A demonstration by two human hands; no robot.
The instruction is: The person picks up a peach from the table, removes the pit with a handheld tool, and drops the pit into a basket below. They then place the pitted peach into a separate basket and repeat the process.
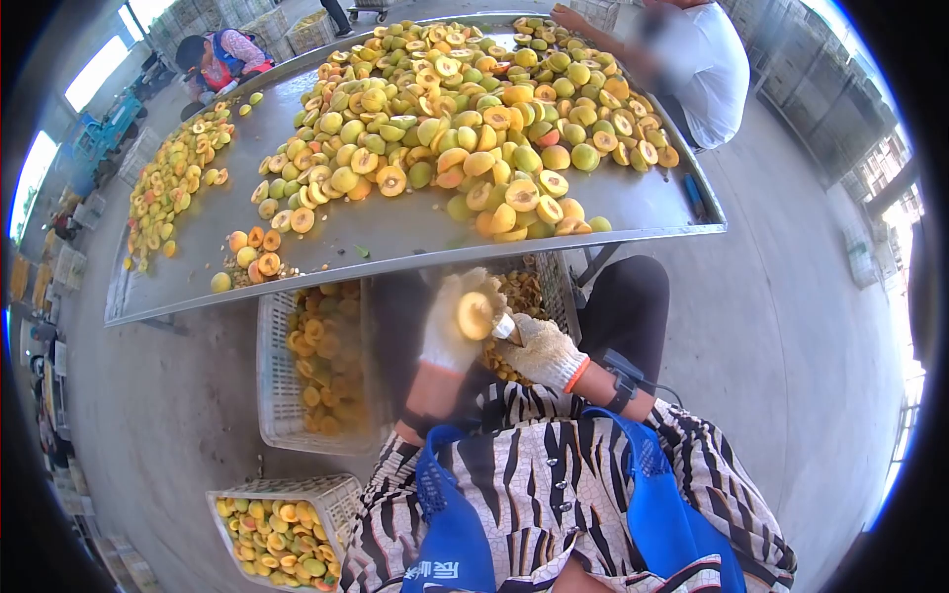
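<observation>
Just below the near edge of the metal table [633, 212], both my hands are close together in front of my lap. My left hand [450, 321], in a pale glove, holds a halved yellow fruit [474, 315], its cut face upward. Beside it my right hand [542, 353], also gloved, is closed around a small tool [505, 326] with a light-coloured tip that points at the fruit. The tool's handle is mostly hidden by the fingers. Whole and halved fruits [425, 119] are heaped on the table above my hands.
Under the table edge stands a crate of fruit halves [321, 366]; another fruit crate [282, 534] is lower left. A container of scraps [519, 292] lies beneath my hands. One person [707, 74] is at the table's right, another person [222, 59] at its far left.
</observation>
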